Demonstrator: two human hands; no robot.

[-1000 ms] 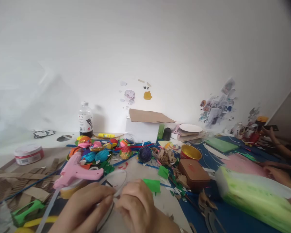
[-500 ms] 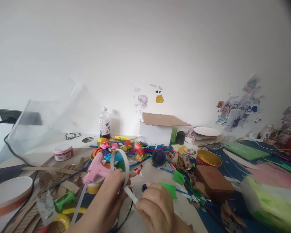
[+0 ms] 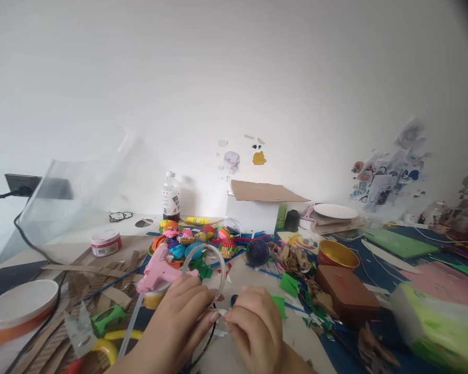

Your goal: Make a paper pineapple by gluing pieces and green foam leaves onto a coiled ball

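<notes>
Both my hands meet low in the middle of the view over a cluttered craft table. My left hand (image 3: 179, 322) and my right hand (image 3: 253, 327) pinch the two ends of a white paper strip (image 3: 206, 259) that is bent into a loop standing up above my fingers. The ends come together between my fingertips. A pink glue gun (image 3: 158, 270) lies just left of the loop, its nozzle toward my left hand. A green paper scrap (image 3: 278, 304) lies right beside my right hand.
Colourful paper ornaments (image 3: 187, 239) are piled behind the glue gun. A brown tin (image 3: 345, 293) and gold bowl (image 3: 335, 253) sit to the right, a green tissue pack (image 3: 440, 327) at far right. Cardboard strips (image 3: 81, 280), a white lid (image 3: 17, 304) and a clear sheet (image 3: 74, 197) lie left.
The view swung left, then steadied. My hands lifted the white strip off the table and bent it into an upright loop, bringing its ends together between my fingertips.
</notes>
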